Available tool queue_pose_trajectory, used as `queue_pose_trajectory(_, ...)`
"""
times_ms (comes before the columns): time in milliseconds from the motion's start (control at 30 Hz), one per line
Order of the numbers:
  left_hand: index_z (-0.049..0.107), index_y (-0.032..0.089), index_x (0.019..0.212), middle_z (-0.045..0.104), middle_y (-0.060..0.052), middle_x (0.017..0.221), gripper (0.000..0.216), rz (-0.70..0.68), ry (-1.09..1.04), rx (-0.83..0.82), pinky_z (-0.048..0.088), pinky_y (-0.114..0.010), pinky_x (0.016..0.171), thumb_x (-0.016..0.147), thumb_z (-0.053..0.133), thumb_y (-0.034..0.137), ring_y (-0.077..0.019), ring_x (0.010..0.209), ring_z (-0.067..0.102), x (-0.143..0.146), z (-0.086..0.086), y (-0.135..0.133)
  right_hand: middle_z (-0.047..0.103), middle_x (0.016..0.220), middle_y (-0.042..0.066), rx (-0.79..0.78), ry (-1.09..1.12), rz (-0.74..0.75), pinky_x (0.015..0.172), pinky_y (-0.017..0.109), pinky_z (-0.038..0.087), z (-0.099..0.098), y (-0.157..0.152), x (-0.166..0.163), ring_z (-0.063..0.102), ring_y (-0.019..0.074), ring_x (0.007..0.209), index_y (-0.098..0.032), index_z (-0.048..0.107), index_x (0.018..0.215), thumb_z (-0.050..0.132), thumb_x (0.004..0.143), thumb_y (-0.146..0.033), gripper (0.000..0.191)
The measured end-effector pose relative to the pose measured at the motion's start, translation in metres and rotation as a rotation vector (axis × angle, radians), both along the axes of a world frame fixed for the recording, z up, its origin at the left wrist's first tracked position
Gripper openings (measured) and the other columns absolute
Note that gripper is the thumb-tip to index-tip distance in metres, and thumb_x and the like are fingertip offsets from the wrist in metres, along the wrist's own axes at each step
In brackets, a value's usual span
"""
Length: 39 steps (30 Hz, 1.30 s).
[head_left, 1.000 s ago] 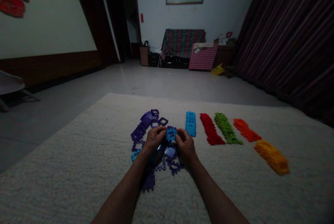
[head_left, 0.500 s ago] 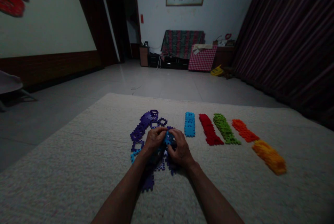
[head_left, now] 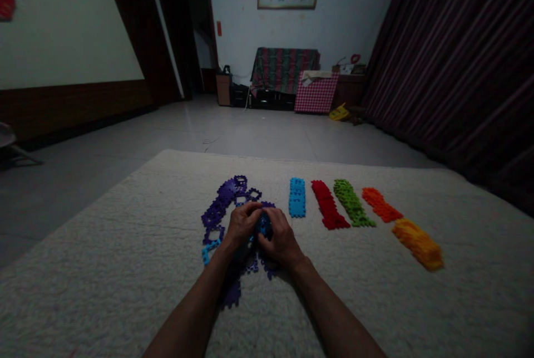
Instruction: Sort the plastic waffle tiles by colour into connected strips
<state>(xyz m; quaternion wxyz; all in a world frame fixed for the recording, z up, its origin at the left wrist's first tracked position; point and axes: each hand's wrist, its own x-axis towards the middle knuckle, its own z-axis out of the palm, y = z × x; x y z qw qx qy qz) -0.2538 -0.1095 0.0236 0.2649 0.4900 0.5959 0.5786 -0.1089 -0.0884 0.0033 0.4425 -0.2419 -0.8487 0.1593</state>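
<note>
My left hand [head_left: 242,225] and my right hand [head_left: 282,240] meet over the pile, fingers bent and closed round a blue toothed interlocking tile [head_left: 263,226]. Fingers cover much of it, so its full shape is hidden. Purple interlocking tiles [head_left: 225,194] lie overlapped in a row beyond and left of my hands. More purple tiles [head_left: 231,292] show below my wrists, partly behind my forearms. A light-blue open-frame tile [head_left: 207,252] rests just left of my left wrist.
To the right lie rows of tiles: light blue [head_left: 297,197], red [head_left: 329,205], green [head_left: 354,203], orange [head_left: 381,204] and yellow [head_left: 418,244]. All are on a pale textured rug [head_left: 125,246]. A cloth-covered cabinet [head_left: 286,71] stands at the far wall, and a dark curtain [head_left: 446,52] hangs at right.
The whole view has shifted, with the scene now slightly farther left. My hands stay together on the blue tile, their fingers changing only a little.
</note>
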Motion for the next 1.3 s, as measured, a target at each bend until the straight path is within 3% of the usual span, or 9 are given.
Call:
queue_pose_trajectory(133, 0.076, 0.017, 0.089, 0.077, -0.006, 0.088, 0.027, 0.001, 0.01, 0.005, 0.054, -0.029, 0.077, 0.074, 0.061, 0.034, -0.0194, 0.082, 0.07, 0.001, 0.004, -0.001, 0.058, 0.117, 0.013, -0.044, 0.026, -0.121, 0.099, 0.044, 0.049, 0.0, 0.003, 0.002, 0.054, 0.0264, 0.112, -0.017, 0.049, 0.126, 0.06, 0.075, -0.019, 0.052)
queue_pose_trajectory(333, 0.075, 0.015, 0.095, 0.073, -0.003, 0.073, 0.033, 0.101, 0.044, -0.068, 0.048, -0.026, 0.062, 0.075, 0.059, 0.035, -0.0161, 0.065, 0.064, -0.006, 0.008, -0.003, 0.055, 0.113, 0.015, -0.108, 0.067, -0.641, 0.097, 0.048, 0.044, 0.001, 0.026, 0.028, 0.051, 0.0309, 0.111, -0.015, 0.053, 0.118, 0.061, 0.076, -0.032, 0.046)
queue_pose_trajectory(467, 0.076, 0.017, 0.092, 0.071, -0.001, 0.071, 0.031, 0.116, 0.059, -0.058, 0.044, -0.024, 0.057, 0.074, 0.057, 0.034, -0.0142, 0.061, 0.06, -0.01, 0.006, -0.002, 0.056, 0.109, 0.016, -0.224, -0.014, -0.842, 0.092, 0.046, 0.043, 0.0, 0.032, 0.037, 0.052, 0.0327, 0.106, -0.015, 0.056, 0.114, 0.063, 0.074, -0.037, 0.045)
queue_pose_trajectory(767, 0.076, 0.016, 0.093, 0.071, -0.002, 0.07, 0.034, 0.12, 0.074, -0.05, 0.043, -0.024, 0.057, 0.074, 0.056, 0.034, -0.0142, 0.06, 0.059, -0.009, 0.003, 0.0, 0.056, 0.109, 0.018, -0.262, -0.106, -0.921, 0.086, 0.045, 0.042, 0.0, 0.032, 0.033, 0.053, 0.0346, 0.103, -0.014, 0.058, 0.114, 0.064, 0.074, -0.041, 0.048)
queue_pose_trajectory(1300, 0.076, 0.017, 0.092, 0.073, -0.003, 0.074, 0.032, 0.113, 0.047, -0.073, 0.046, -0.026, 0.058, 0.074, 0.057, 0.034, -0.0153, 0.062, 0.061, -0.009, 0.004, 0.0, 0.054, 0.109, 0.018, -0.271, 0.041, -0.95, 0.09, 0.048, 0.039, -0.005, 0.039, 0.027, 0.049, 0.0356, 0.107, -0.017, 0.055, 0.111, 0.065, 0.072, -0.045, 0.049)
